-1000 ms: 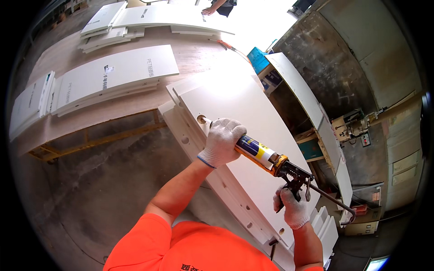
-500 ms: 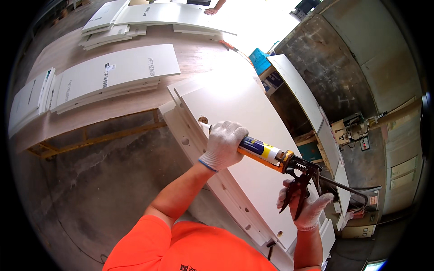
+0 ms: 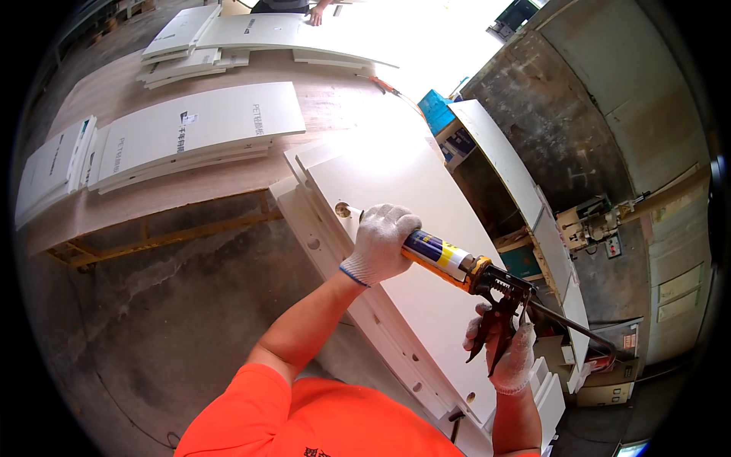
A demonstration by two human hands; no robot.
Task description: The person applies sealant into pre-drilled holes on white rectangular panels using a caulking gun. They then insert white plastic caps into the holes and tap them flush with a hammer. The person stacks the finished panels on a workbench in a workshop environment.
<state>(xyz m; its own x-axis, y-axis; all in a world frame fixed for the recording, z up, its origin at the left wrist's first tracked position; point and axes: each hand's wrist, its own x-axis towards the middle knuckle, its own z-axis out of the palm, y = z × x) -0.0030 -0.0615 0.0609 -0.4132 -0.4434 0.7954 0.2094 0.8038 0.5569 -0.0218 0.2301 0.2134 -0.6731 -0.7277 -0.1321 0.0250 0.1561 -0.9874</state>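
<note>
A caulking gun [image 3: 476, 276] lies slantwise over a stack of white panels. My gloved left hand [image 3: 386, 238] is closed around the front of its blue, white and yellow cartridge [image 3: 438, 251]. At the rear, the black handle and trigger [image 3: 502, 314] are in my gloved right hand [image 3: 509, 354], with the fingers curled around them. The pale nozzle [image 3: 355, 212], partly hidden by my left hand, points at a round hole [image 3: 343, 209] near the edge of the top white panel [image 3: 426, 312]. Whether its tip touches the hole, I cannot tell.
To the left, a wooden table [image 3: 251, 171] bears stacks of printed white panels [image 3: 198, 126]. An orange-handled tool [image 3: 383, 84] lies on it. A co-worker's hand [image 3: 316, 15] rests on the far panels. A shelf unit [image 3: 506, 160] with a blue box [image 3: 436, 112] stands right.
My right thumb has come in from its spread position toward the handle. The nozzle has drawn slightly back, showing more of the hole. The co-worker's hand has moved left.
</note>
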